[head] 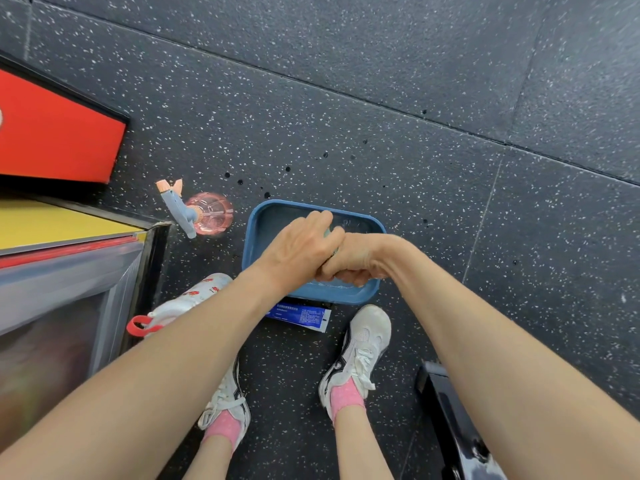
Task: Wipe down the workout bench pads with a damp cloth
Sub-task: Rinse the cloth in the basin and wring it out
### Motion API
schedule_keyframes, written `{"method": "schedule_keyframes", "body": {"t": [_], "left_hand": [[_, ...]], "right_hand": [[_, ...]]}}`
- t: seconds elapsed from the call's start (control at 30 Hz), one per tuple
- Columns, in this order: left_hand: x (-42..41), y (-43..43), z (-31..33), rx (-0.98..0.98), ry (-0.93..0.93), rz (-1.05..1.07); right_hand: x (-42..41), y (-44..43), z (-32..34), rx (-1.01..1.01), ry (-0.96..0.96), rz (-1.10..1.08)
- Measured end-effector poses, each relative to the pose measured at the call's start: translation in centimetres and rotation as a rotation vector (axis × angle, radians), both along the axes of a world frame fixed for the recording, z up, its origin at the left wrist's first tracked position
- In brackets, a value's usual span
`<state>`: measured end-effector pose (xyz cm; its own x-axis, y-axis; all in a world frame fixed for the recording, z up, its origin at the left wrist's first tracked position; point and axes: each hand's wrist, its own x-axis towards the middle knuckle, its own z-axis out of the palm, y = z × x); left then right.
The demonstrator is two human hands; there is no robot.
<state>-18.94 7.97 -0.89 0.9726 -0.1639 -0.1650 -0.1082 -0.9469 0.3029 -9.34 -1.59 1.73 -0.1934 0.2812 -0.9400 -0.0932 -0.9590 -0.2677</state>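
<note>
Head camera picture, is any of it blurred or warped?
Head view: wide-angle bend slightly curves the speckled black floor seams; the grey-framed panel is blurred; left hand and right hand over the blue plastic basin look sharp, hiding most of the pale green cloth.

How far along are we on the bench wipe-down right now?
Early. Done: the cloth looks wetted; water glints in the blue basin. In hand: left hand and right hand grip the cloth over it, apparently wringing. Left: wiping the red pad and yellow pad, neither touched yet.
</note>
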Motion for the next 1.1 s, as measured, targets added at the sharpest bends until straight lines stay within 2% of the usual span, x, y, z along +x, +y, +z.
{"method": "schedule_keyframes", "body": {"t": [0.07,0.2,0.27,0.37,0.53,0.67,0.77,0.83,0.93,1.0,1.07,1.1], "left_hand": [[0.3,-0.2,0.6,0.047,0.078,-0.016],[1.0,-1.0,1.5,0.125,0.523,0.034],[1.3,-1.1,1.7,0.127,0.565,0.050],[1.7,-0.5,1.4,0.011,0.666,0.133],[3.0,0.1,1.2,-0.234,0.950,0.280],[2.9,1.0,1.3,-0.431,1.220,0.338],[2.6,1.3,1.5,-0.524,1.306,0.396],[2.5,0.9,1.8,-0.610,1.361,0.454],[2.4,0.7,2.4,-0.780,1.473,0.530],[2.4,1.0,2.7,-0.867,1.513,0.557],[2.4,0.9,2.6,-0.832,1.434,0.601],[2.3,0.4,2.7,-0.734,1.315,0.611]], "right_hand": [[-0.4,0.2,-0.3,0.039,-0.119,0.118],[-1.8,0.1,-1.1,0.112,-0.450,0.329],[-2.5,-0.3,-1.6,0.117,-0.558,0.322],[-3.4,-0.4,-1.6,0.133,-0.685,0.304],[-3.9,-1.3,-1.7,0.249,-0.929,0.483],[-4.5,-1.8,-2.2,0.375,-0.994,0.588],[-4.0,-2.0,-2.1,0.483,-1.010,0.684],[-3.3,-2.4,-2.0,0.627,-1.096,0.706],[-3.0,-3.2,-2.4,0.791,-1.211,0.650],[-2.8,-3.5,-3.1,0.855,-1.219,0.643],[-2.6,-2.9,-2.8,0.827,-1.203,0.678],[-2.4,-2.5,-2.4,0.730,-1.150,0.683]]}}
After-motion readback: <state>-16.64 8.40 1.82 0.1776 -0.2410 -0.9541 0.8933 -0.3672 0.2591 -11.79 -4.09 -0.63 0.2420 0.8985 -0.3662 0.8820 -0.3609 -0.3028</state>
